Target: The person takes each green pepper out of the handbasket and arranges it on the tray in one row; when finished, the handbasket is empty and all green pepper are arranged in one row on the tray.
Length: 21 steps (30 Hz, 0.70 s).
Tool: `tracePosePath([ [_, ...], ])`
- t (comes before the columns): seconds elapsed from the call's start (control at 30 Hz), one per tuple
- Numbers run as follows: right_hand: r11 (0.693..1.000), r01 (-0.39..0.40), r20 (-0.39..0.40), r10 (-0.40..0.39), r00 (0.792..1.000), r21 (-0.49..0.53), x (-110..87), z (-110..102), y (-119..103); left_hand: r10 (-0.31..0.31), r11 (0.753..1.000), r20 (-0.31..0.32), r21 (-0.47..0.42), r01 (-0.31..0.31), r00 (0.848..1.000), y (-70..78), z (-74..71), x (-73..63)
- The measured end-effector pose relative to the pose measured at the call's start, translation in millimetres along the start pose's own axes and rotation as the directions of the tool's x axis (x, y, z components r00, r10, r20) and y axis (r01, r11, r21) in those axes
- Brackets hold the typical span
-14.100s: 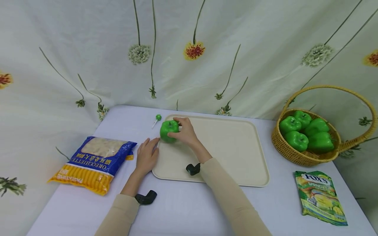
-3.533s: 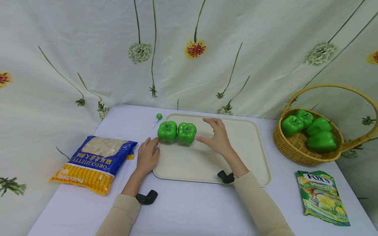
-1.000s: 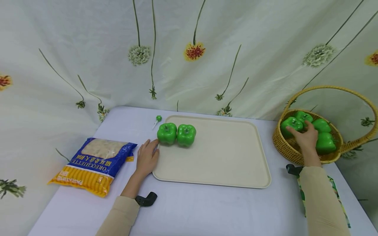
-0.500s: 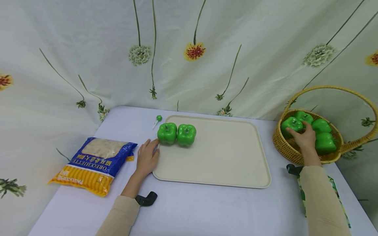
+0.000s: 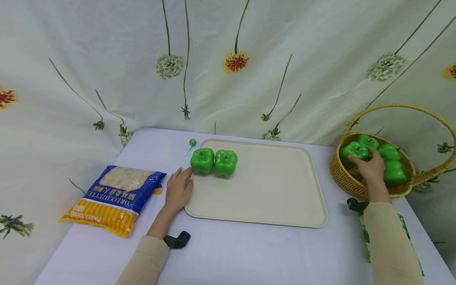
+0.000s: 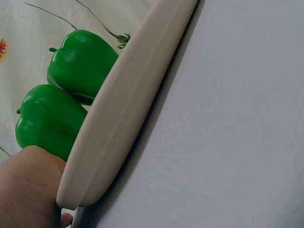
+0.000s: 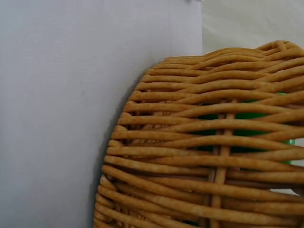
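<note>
Two green bell peppers stand side by side, the left one (image 5: 202, 161) and the right one (image 5: 225, 162), at the back left of a cream tray (image 5: 270, 186). My left hand (image 5: 179, 190) rests along the tray's left edge, fingers relaxed, fingertips close to the left pepper. At the right, my right hand (image 5: 371, 168) reaches into a wicker basket (image 5: 350, 184) and grips a green bell pepper (image 5: 353, 152) between thumb and fingers. Several more green peppers lie in the basket, partly behind the hand. In the right wrist view, the basket's woven wall (image 7: 213, 142) hides the hand.
A blue and yellow pasta bag (image 5: 115, 198) lies at the left. A green lollipop (image 5: 192, 143) sits behind the tray. Under the right forearm is a green packet (image 5: 366, 237), mostly covered. The basket's tall handle (image 5: 409, 106) arches over it. A floral cloth hangs behind.
Since 3.5 seconds ago, my right hand has moved from beside the tray's right pepper into the basket and taken hold of a pepper. Over the last second, both hands have stayed nearly still.
</note>
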State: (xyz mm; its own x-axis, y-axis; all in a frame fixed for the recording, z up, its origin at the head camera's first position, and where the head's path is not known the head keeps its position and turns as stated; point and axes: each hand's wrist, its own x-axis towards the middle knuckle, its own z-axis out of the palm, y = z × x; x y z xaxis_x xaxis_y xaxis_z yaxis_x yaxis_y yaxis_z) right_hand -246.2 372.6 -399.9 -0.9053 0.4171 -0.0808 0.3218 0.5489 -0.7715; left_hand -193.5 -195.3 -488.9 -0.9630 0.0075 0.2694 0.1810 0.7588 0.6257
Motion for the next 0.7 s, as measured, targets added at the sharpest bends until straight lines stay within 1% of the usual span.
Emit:
tracePosePath([
  [0.1,1.000,-0.018,-0.013,0.018,1.000,0.022,-2.2,-2,-1,0.003,1.000,-0.004,-0.002,-0.003,1.000,-0.3,0.4,-0.3],
  [0.27,0.993,-0.053,-0.051,0.059,0.997,0.102,-8.4,-6,-6,0.009,1.000,-0.011,-0.004,-0.009,1.000,0.5,1.4,-0.3],
  [0.47,0.966,-0.108,-0.088,0.132,0.987,0.234,-20.4,-15,-19,0.012,1.000,-0.021,0.000,-0.012,1.000,0.6,1.8,-0.3],
  [0.57,0.954,-0.107,-0.120,0.145,0.982,0.281,-28.2,-18,-26,0.009,1.000,-0.012,0.005,-0.009,1.000,0.6,0.9,-0.3],
  [0.7,0.954,-0.079,-0.153,0.128,0.980,0.289,-40.6,-19,-37,-0.005,1.000,0.006,0.003,0.005,1.000,0.3,0.1,-0.2],
])
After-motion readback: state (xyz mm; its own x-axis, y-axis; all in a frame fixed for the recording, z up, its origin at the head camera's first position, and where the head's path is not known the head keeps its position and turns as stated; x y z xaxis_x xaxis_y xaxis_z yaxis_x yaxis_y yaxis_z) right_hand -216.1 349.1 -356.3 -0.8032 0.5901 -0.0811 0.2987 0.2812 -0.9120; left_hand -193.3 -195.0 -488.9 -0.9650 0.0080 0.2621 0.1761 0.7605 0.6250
